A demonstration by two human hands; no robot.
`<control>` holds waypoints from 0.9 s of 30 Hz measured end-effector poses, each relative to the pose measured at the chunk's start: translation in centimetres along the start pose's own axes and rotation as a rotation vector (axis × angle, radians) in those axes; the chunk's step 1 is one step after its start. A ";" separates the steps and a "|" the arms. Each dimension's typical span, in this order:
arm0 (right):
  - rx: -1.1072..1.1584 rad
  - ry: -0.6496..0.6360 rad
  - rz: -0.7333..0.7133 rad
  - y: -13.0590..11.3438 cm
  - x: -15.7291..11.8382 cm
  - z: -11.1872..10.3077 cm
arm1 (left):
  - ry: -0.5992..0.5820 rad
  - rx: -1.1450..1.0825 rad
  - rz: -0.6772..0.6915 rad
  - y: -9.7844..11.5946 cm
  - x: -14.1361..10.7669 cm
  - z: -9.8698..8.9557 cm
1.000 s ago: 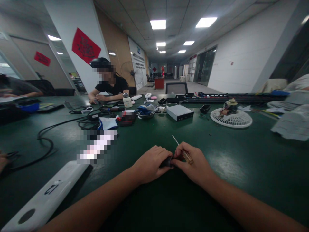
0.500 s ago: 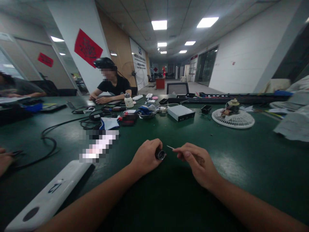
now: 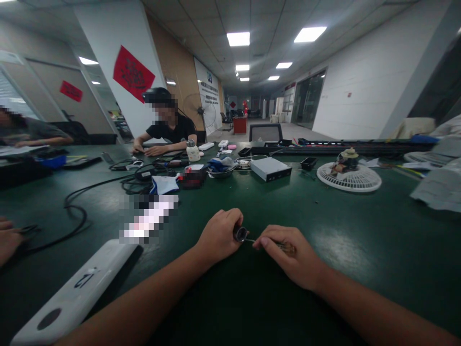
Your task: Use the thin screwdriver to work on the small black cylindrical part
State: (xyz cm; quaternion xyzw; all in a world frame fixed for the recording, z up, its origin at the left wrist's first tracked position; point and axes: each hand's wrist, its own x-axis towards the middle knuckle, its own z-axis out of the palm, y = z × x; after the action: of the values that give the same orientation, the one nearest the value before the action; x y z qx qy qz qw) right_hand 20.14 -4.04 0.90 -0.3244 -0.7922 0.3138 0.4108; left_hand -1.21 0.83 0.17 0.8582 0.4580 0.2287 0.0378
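My left hand [image 3: 219, 238] grips a small black cylindrical part [image 3: 239, 234] between thumb and fingers, with its round end showing. My right hand [image 3: 290, 255] holds a thin screwdriver [image 3: 275, 244] with an amber handle [image 3: 288, 248]. Its metal shaft points left, and the tip reaches the black part. The handle is partly covered by my fingers. Both hands are close together just above the dark green table [image 3: 334, 269].
A white plastic case [image 3: 79, 290] lies at my left. Black cables [image 3: 75, 211], a silver metal box [image 3: 271, 169], a white round fan guard [image 3: 348, 177] and assorted small items lie on the table. A co-worker's hand [image 3: 7, 240] is at the left edge. Seated people work farther along.
My right hand has moved down and toward the black part, bringing the screwdriver shaft level and its tip against the part. My left hand has shifted only slightly.
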 end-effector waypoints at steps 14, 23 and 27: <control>-0.064 0.062 0.006 -0.1 0.0 0.1 | -0.029 0.023 -0.006 0.1 0.0 -0.2; -0.074 0.028 0.008 -0.1 0.0 0.1 | -0.007 0.013 0.023 0.0 0.0 -0.1; -0.030 0.033 -0.005 -0.1 0.0 0.2 | -0.005 0.017 0.031 0.0 0.0 -0.2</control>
State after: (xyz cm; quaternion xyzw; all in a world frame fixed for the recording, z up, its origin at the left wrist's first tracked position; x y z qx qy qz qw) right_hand 19.98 -4.16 0.94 -0.3337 -0.7906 0.2956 0.4199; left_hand -1.28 0.82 0.33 0.8660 0.4466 0.2232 0.0280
